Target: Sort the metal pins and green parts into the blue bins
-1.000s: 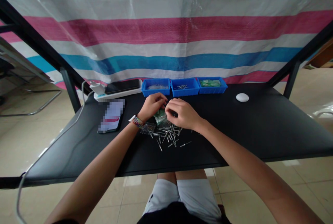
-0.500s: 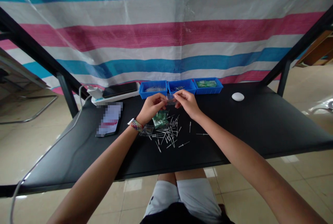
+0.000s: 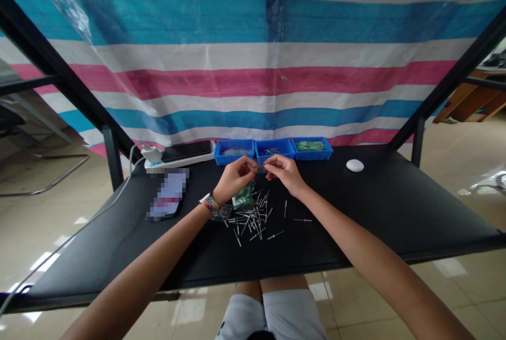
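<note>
A small clear plastic bag [image 3: 261, 162] is pinched between my two hands above the table, with what looks like a thin metal rivet at it. My left hand [image 3: 235, 177] grips its left side, fingers closed. At the right side, the thumb and fingers of my right hand [image 3: 288, 175] are pressed together on it. Below my hands lies a loose pile of silver pop rivets [image 3: 255, 219], a few of them scattered to the right. A green packet [image 3: 242, 198] rests at the pile's upper left, beside another clear bag [image 3: 221, 213] near my left wrist.
Three joined blue bins stand behind my hands: the left bin [image 3: 234, 160] holds clear bags, the middle bin [image 3: 282, 156] rivets, the right bin [image 3: 316, 155] green packets. A power strip [image 3: 179, 161] and phone [image 3: 169, 192] are left; a white mouse [image 3: 354, 165] is right.
The camera view has tipped upward, so the table and bins sit lower in the picture. Both hands stay together at the clear bag, with slightly shifted fingers.
</note>
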Motion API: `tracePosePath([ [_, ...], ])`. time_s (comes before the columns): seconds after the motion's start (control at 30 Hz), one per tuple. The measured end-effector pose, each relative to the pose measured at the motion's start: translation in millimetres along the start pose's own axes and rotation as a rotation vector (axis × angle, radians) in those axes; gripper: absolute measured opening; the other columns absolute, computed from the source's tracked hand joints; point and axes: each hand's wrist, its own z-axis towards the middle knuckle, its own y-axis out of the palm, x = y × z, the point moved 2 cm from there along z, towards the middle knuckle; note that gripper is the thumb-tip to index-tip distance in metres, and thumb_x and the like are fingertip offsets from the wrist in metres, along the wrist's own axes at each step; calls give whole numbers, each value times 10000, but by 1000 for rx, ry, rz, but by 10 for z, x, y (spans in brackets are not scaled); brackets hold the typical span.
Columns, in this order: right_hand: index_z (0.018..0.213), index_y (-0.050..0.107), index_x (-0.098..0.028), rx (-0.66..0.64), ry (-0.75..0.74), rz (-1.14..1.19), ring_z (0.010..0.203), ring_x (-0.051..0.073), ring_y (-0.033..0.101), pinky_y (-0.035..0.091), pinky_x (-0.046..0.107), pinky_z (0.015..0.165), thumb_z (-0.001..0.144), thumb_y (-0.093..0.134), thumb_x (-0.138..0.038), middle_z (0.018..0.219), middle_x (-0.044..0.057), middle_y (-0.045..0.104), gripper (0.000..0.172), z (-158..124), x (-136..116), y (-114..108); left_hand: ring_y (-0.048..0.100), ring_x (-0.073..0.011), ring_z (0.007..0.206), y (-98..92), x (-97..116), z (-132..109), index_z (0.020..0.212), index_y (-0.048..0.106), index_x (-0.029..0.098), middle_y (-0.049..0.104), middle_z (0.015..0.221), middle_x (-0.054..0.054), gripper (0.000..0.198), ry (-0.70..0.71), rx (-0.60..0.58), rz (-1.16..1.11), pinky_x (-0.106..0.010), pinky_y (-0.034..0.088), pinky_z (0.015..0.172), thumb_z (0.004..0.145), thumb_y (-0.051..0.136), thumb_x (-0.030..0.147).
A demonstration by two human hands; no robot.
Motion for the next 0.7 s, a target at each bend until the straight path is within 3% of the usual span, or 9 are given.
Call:
tracePosePath([
  [0.23,901,786,-174,-124,41,-56,624,155,676,576,276,595,790,847,-417,692,6,708,274,-224,-145,-62,669,-123,649,-5,95,-253,1011,673,157,678,785,-6,255,-59,-69,-133,-233,541,611,910,788,361],
  [0.5,938,766,-179,-139,142,81,619,141,665,597,279,565,776,875,-408,762,-2,698,301,-344,-157,10,660,-121,615,-72,139,-320,1055,685,162,720,727,-5,301,-77,15,-219,-228,546,618,873,846,340],
  [0.7,919,760,-176,-127,62,51,531,109,610,560,256,543,817,861,-398,676,-31,668,265,-373,-199,34,675,-127,621,-51,135,-333,1083,692,161,716,749,-5,333,-114,-25,-238,-229,541,616,864,849,356],
])
